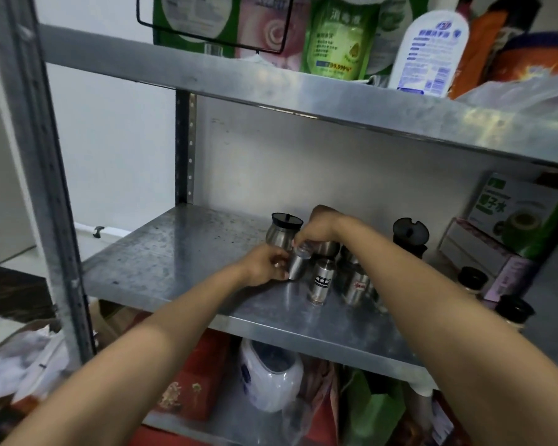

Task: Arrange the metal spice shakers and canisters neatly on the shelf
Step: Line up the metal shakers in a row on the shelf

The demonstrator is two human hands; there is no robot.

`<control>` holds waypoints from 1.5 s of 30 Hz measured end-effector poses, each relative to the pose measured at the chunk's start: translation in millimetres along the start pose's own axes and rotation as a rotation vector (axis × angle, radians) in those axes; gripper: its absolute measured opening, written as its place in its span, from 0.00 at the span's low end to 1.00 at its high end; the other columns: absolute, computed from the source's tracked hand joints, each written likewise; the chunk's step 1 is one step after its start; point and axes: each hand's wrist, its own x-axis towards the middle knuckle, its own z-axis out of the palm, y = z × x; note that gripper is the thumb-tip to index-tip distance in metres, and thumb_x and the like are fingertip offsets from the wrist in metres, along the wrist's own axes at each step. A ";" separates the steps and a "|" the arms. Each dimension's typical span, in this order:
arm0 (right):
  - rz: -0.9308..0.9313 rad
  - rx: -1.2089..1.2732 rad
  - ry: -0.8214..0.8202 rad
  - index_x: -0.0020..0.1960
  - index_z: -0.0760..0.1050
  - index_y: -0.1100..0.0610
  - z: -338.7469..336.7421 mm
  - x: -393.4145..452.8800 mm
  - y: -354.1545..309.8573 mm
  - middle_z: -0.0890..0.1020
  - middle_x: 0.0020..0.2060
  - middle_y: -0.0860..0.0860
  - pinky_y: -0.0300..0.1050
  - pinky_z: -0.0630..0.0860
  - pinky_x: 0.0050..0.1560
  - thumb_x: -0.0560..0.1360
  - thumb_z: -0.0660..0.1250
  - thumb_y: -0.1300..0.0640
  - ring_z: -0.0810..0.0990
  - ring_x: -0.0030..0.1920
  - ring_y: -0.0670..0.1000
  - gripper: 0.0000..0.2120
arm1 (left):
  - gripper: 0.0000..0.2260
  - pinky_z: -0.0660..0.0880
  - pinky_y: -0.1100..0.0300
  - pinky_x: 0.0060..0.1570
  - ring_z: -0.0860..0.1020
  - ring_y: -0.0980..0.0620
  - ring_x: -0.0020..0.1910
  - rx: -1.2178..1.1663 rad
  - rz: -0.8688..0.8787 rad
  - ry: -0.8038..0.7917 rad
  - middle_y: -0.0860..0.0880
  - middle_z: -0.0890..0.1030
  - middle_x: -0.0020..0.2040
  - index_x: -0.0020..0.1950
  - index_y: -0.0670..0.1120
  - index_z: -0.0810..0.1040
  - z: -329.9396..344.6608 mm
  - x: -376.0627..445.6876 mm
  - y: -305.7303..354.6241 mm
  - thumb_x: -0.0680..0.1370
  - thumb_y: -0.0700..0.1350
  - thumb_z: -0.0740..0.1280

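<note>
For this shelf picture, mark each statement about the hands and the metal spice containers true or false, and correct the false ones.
1. Both hands are on one small metal shaker. True: the left hand holds the body of the small shaker and the right hand is on its top.
2. The round canister with the dark lid lies on its side. False: the round canister stands upright, behind the hands.
3. The shaker with a black label stands on the middle shelf. True: the labelled shaker stands on the middle shelf.
4. The left part of the middle shelf is crowded with bottles. False: it is bare; the containers cluster to the right.
</note>
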 end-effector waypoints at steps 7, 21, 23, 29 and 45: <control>-0.024 0.104 0.036 0.34 0.75 0.56 -11.3 -10.7 3.4 0.75 0.28 0.49 0.33 0.62 0.19 0.69 0.75 0.50 0.71 0.25 0.47 0.14 | 0.20 0.73 0.65 0.48 0.79 0.51 0.48 -0.140 -0.045 0.106 0.45 0.82 0.53 0.60 0.40 0.78 -14.4 -11.5 7.1 0.69 0.39 0.75; -0.170 0.034 0.009 0.52 0.83 0.63 -8.4 -32.3 -6.1 0.84 0.51 0.56 0.46 0.78 0.57 0.71 0.71 0.66 0.81 0.55 0.55 0.10 | 0.14 0.76 0.50 0.58 0.79 0.46 0.50 -0.157 0.008 0.146 0.40 0.82 0.52 0.56 0.36 0.78 -43.1 -20.8 27.2 0.71 0.34 0.73; -0.177 0.076 -0.032 0.49 0.83 0.60 -4.0 -32.6 -5.0 0.84 0.46 0.52 0.42 0.76 0.51 0.70 0.72 0.66 0.80 0.51 0.52 0.08 | 0.15 0.76 0.48 0.59 0.78 0.46 0.49 -0.217 -0.001 0.144 0.40 0.80 0.49 0.55 0.34 0.77 -45.9 -22.6 31.6 0.70 0.32 0.73; -0.195 0.116 -0.063 0.45 0.83 0.57 12.2 -35.7 -3.3 0.81 0.38 0.47 0.39 0.73 0.44 0.68 0.76 0.64 0.79 0.45 0.49 0.07 | 0.17 0.75 0.49 0.61 0.79 0.42 0.56 -0.182 -0.016 0.113 0.39 0.81 0.54 0.57 0.36 0.76 -43.1 -28.6 36.6 0.70 0.34 0.74; -0.229 0.273 0.120 0.34 0.81 0.53 32.4 -43.1 -11.7 0.82 0.34 0.46 0.38 0.71 0.35 0.69 0.77 0.53 0.79 0.38 0.46 0.08 | 0.16 0.79 0.65 0.41 0.78 0.52 0.39 -0.314 -0.132 0.018 0.45 0.79 0.41 0.54 0.35 0.75 -39.2 -60.5 9.2 0.68 0.26 0.71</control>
